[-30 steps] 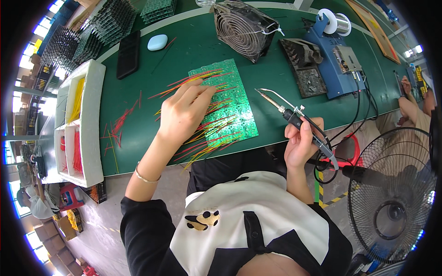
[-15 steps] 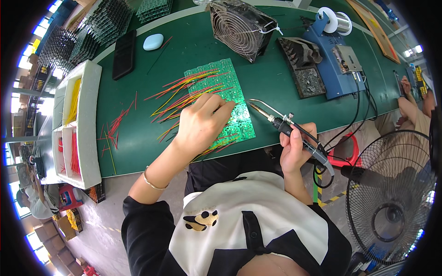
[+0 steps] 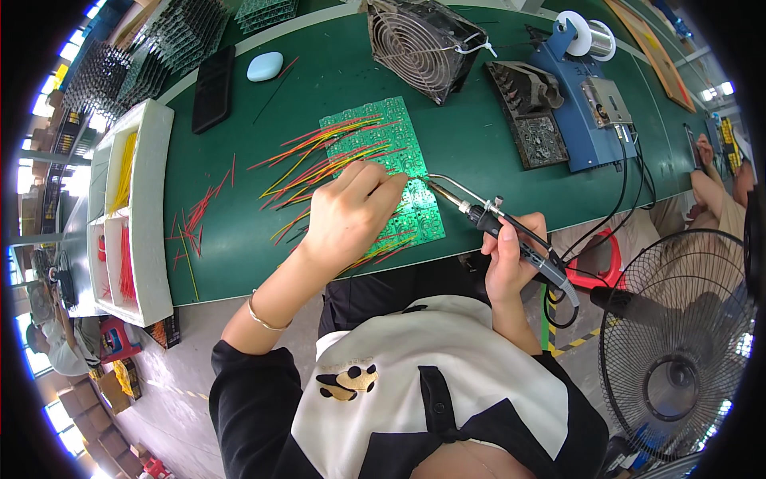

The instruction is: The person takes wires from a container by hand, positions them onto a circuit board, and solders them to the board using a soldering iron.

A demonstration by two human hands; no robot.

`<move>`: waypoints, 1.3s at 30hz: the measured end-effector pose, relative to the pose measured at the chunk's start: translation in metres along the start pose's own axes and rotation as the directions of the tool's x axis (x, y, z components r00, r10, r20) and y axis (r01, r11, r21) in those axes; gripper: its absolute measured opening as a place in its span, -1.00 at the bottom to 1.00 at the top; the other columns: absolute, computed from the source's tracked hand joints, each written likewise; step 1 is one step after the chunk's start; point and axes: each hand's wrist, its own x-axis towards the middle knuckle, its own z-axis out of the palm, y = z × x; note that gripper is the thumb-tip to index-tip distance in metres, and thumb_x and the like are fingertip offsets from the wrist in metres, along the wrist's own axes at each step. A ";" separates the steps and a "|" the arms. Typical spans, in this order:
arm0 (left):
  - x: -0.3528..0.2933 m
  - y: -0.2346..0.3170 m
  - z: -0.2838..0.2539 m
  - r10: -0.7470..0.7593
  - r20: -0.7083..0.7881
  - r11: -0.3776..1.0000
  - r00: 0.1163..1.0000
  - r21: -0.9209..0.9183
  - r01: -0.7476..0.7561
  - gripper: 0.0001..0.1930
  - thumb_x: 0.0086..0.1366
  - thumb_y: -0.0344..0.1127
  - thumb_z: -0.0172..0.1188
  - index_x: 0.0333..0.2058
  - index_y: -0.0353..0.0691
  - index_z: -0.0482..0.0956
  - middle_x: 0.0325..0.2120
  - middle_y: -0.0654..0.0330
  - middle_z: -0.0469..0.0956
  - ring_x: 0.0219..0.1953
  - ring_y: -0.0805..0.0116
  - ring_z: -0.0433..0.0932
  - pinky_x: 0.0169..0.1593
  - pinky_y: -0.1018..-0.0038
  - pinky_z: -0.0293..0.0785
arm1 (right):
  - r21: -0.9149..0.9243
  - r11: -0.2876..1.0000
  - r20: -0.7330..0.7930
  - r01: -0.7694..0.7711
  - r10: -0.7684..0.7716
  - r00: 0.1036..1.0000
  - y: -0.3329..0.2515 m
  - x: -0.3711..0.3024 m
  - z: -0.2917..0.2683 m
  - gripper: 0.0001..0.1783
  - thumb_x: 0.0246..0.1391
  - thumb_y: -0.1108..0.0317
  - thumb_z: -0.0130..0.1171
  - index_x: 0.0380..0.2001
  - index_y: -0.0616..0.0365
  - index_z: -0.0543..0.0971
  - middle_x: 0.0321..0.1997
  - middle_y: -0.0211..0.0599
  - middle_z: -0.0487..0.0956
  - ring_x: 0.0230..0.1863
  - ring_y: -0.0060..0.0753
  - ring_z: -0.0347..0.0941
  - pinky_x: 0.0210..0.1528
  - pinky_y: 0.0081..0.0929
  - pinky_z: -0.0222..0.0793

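Note:
A green circuit board panel (image 3: 411, 148) lies on the bench, with red and yellow wires (image 3: 319, 158) spreading from it to the left. My left hand (image 3: 357, 209) is over the panel, fingers closed in a pinch close to its surface. Whatever sits between the fingertips is too small and hidden to make out. My right hand (image 3: 515, 254) grips a soldering iron (image 3: 487, 221) with a curved metal feed tube beside its tip. That tip reaches the panel's right part, just beside my left fingertips.
Left on the bench stands a white foam box (image 3: 158, 215) of yellow and red wires, beside loose red wires (image 3: 195, 219). Behind are a phone (image 3: 213, 89), a light blue case (image 3: 265, 67) and a small fan (image 3: 423, 48). Right are an iron stand (image 3: 527, 116) and blue solder feeder (image 3: 582, 120).
The soldering iron's tip has shifted slightly left, from beside the panel's edge onto the panel near my left fingertips. My left hand keeps its place and pinch.

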 end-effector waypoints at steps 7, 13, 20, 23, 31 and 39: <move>-0.001 0.000 0.001 0.011 -0.013 1.000 1.000 0.004 -0.011 -0.81 -0.14 -0.49 0.26 -0.45 -0.21 0.55 -0.57 0.29 0.42 -0.46 0.40 0.50 -0.50 0.55 0.43 | 0.014 1.000 0.031 -0.008 0.008 0.999 0.000 0.000 -0.003 -0.80 0.06 0.34 0.04 -0.46 0.24 0.30 -0.70 -0.37 0.38 -0.72 -0.72 0.23 -0.70 -0.75 0.12; 0.001 0.001 0.001 0.011 -0.009 1.000 1.000 0.024 -0.011 -0.81 -0.14 -0.49 0.26 -0.45 -0.20 0.55 -0.58 0.29 0.41 -0.49 0.41 0.48 -0.52 0.55 0.41 | -0.038 0.999 0.027 0.019 -0.018 0.999 0.001 0.000 0.000 -0.79 0.05 0.32 0.04 -0.46 0.23 0.30 -0.72 -0.37 0.36 -0.74 -0.72 0.21 -0.72 -0.77 0.07; 0.000 0.001 0.002 0.025 0.000 0.998 1.000 0.051 -0.025 -0.82 -0.13 -0.47 0.26 -0.45 -0.19 0.55 -0.59 0.29 0.39 -0.51 0.43 0.47 -0.56 0.56 0.39 | 0.021 1.000 0.043 0.006 -0.007 0.999 0.004 -0.001 -0.009 -0.79 0.06 0.32 0.04 -0.44 0.25 0.31 -0.72 -0.36 0.39 -0.74 -0.73 0.22 -0.70 -0.77 0.12; 0.000 -0.001 0.004 0.033 -0.002 0.998 0.999 0.050 -0.033 -0.83 -0.12 -0.47 0.26 -0.45 -0.18 0.55 -0.59 0.29 0.39 -0.51 0.43 0.47 -0.56 0.56 0.39 | 0.027 1.000 0.010 0.004 -0.004 1.000 0.004 0.000 -0.006 -0.79 0.06 0.32 0.04 -0.44 0.25 0.31 -0.72 -0.36 0.38 -0.75 -0.74 0.20 -0.71 -0.78 0.09; -0.007 -0.006 -0.002 0.021 -0.023 1.000 1.000 0.021 -0.021 -0.81 -0.13 -0.48 0.20 -0.43 -0.20 0.53 -0.59 0.30 0.37 -0.51 0.42 0.44 -0.57 0.56 0.39 | 0.004 0.999 -0.034 0.038 -0.038 0.999 0.007 -0.001 0.004 -0.80 0.06 0.28 -0.01 -0.45 0.20 0.31 -0.77 -0.41 0.28 -0.78 -0.68 0.13 -0.74 -0.76 0.00; -0.027 -0.034 -0.069 -0.213 -0.223 0.961 0.951 0.127 0.245 -0.82 -0.10 -0.51 0.16 -0.43 -0.21 0.50 -0.41 0.25 0.47 -0.36 0.31 0.47 -0.40 0.46 0.46 | 0.084 0.993 -0.110 0.082 -0.073 0.991 0.005 0.010 -0.004 -0.78 0.07 0.26 -0.02 -0.48 0.20 0.30 -0.78 -0.39 0.29 -0.80 -0.70 0.10 -0.76 -0.78 -0.12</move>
